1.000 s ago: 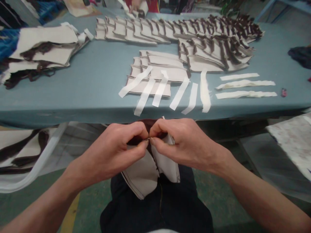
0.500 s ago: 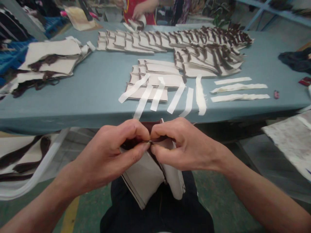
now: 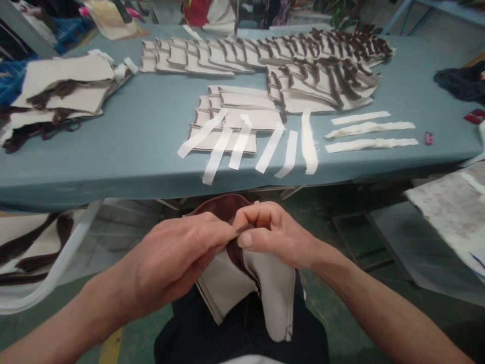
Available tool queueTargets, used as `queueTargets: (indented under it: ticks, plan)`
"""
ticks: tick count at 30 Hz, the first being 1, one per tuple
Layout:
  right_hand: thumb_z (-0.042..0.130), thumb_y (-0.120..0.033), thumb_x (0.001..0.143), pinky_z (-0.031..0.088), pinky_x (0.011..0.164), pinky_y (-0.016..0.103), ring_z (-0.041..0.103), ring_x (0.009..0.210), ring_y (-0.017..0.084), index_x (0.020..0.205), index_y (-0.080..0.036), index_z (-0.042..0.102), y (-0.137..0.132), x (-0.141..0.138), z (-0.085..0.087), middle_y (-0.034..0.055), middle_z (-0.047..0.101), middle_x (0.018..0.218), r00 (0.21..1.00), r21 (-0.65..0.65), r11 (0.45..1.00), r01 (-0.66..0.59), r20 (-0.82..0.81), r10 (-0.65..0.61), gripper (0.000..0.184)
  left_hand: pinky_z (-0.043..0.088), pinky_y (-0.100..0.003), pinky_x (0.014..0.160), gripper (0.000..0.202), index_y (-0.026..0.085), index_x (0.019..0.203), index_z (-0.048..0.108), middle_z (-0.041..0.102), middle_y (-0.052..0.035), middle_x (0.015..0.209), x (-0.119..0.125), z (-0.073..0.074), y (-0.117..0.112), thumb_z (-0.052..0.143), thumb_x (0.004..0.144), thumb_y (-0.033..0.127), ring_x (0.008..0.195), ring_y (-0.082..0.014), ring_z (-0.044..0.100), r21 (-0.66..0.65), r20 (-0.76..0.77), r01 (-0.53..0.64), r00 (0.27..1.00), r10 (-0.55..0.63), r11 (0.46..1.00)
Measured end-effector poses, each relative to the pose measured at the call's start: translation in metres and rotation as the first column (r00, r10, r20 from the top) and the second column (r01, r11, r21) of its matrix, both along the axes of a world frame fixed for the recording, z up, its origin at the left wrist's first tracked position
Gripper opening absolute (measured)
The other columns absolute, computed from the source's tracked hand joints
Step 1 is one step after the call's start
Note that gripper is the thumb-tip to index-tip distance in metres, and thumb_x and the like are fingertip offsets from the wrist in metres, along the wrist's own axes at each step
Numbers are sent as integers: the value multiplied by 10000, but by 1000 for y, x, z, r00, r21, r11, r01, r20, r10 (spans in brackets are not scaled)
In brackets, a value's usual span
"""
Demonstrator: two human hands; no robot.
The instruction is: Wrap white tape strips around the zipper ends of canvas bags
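Note:
Over my lap, my left hand (image 3: 178, 255) and my right hand (image 3: 271, 233) meet fingertip to fingertip, both pinched on the top edge of a small stack of beige fabric pieces (image 3: 242, 288) with a dark brown lining (image 3: 223, 208). The pieces hang down from my fingers onto my dark trousers (image 3: 242, 333). The right-hand flap droops lower than the left one. What lies exactly between the fingertips is too small to make out.
A blue-grey table (image 3: 125, 146) stands in front with white tape strips (image 3: 242, 146) at its near edge, more strips (image 3: 369, 131) to the right, and rows of beige and brown pieces (image 3: 303, 65). Another pile (image 3: 64, 91) lies far left. A patterned cloth (image 3: 450, 212) is at right.
My hands have dropped slightly and drawn closer together on the edge. The brown lining shows more above my fingers, and the right flap hangs lower.

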State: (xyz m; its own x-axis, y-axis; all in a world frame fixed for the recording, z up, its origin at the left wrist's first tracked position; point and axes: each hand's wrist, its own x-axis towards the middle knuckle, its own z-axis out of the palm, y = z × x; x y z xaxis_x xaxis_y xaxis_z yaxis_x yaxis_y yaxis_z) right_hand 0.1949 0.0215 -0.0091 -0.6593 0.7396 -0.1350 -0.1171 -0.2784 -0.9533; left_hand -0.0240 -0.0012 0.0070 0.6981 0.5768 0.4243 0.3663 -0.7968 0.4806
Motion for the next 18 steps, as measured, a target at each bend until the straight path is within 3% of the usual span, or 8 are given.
queueTargets:
  ticks: [5, 10, 12, 14, 16, 18]
  plan:
    - [680, -292, 723, 307, 446, 189, 375, 477, 65, 715, -152, 644, -3, 5, -9, -65, 507, 567, 997, -139, 990, -25, -76, 15, 145, 570, -265, 712, 307, 203, 1193, 568, 736, -69, 945, 2, -8, 0, 452, 979, 15, 817, -183, 720, 39, 9, 35, 999, -36, 999]
    - [648, -306, 724, 285, 436, 191, 357, 484, 71, 672, -174, 591, -2, 7, -8, -67, 473, 549, 1000, -108, 994, -19, 6, 20, 153, 576, -288, 682, 345, 246, 1190, 559, 742, -55, 919, 8, -14, -3, 447, 955, 20, 826, -194, 728, 42, -26, 10, 1000, -9, 999]
    - [615, -278, 735, 284, 444, 191, 352, 501, 72, 656, -184, 560, -4, 7, -4, -69, 444, 555, 997, -6, 1000, -27, 75, 28, 135, 564, -267, 674, 328, 247, 1145, 560, 737, -20, 880, 11, -13, -5, 469, 929, 18, 764, -164, 718, -13, -14, -39, 999, 39, 999]
    - [570, -205, 746, 294, 457, 189, 371, 509, 70, 660, -187, 544, -6, 8, 1, -70, 443, 568, 985, 187, 982, -14, 170, -18, 92, 533, -228, 632, 285, 243, 1089, 561, 718, 23, 844, 13, -10, -7, 502, 902, 36, 678, -125, 690, -94, -21, -150, 989, 149, 984]
    - [537, -131, 748, 302, 477, 189, 388, 506, 61, 684, -178, 563, -9, 9, 4, -71, 468, 583, 963, 456, 890, 14, 234, -136, 84, 504, -203, 599, 245, 237, 1044, 577, 705, 46, 844, 14, -5, -8, 523, 877, 66, 657, -106, 674, -180, -46, -248, 969, 244, 952]
    - [532, -91, 752, 307, 497, 198, 401, 500, 56, 715, -159, 602, -11, 11, 6, -67, 504, 588, 931, 692, 722, 11, 258, -260, 105, 496, -195, 606, 223, 229, 1020, 612, 709, 52, 856, 14, 1, -6, 530, 860, 97, 685, -107, 678, -271, -62, -267, 964, 260, 925]
